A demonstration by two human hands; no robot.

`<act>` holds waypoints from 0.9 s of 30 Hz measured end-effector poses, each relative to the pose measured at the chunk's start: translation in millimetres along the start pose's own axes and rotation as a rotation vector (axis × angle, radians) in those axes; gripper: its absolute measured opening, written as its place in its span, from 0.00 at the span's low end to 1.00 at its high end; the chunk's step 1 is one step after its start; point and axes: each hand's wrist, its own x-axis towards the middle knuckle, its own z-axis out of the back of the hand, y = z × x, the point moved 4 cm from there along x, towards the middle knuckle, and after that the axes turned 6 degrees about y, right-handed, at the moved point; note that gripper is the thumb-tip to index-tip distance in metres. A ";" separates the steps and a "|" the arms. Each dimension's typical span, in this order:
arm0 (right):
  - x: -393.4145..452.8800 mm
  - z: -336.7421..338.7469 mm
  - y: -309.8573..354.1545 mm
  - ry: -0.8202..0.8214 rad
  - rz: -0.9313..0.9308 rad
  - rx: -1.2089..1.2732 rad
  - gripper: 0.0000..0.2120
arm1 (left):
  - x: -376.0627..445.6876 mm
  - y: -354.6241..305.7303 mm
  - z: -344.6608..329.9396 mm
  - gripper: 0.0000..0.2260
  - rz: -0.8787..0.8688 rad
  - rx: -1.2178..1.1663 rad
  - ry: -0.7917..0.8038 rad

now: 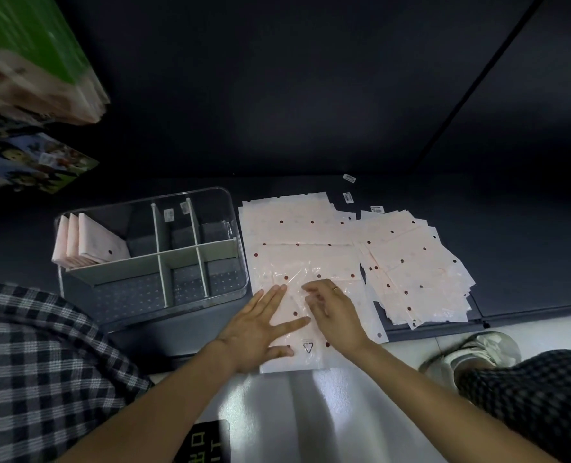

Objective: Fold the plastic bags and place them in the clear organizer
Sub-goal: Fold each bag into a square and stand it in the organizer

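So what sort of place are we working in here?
Probably a shop floor: the plastic bags and clear organizer sit on a dark low shelf with small barcode stickers, and packaged goods hang nearby.

One clear organizer [150, 248] sits at the left, split into six compartments, with three folded pink bags [88, 243] standing in its far-left compartment. Two spreads of flat pink bags, too overlapped to count, lie to its right: a nearer stack [297, 235] and a right pile [414, 262]. Three small labels [349, 178] lie at the far edge, and two hands, left hand [260, 325] and right hand [335, 312], are in view.
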 end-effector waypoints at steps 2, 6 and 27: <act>3.7 -8.0 4.6 0.108 -0.049 0.138 0.12 | 0.7 -0.5 -0.4 0.25 -0.006 0.002 -0.005; 22.7 -7.3 4.2 0.100 -0.214 0.413 0.15 | 1.3 0.0 0.7 0.25 -0.004 -0.034 0.000; -6.1 11.1 6.4 0.230 0.496 -0.834 0.16 | 4.6 11.0 23.2 0.27 0.146 -0.392 -0.092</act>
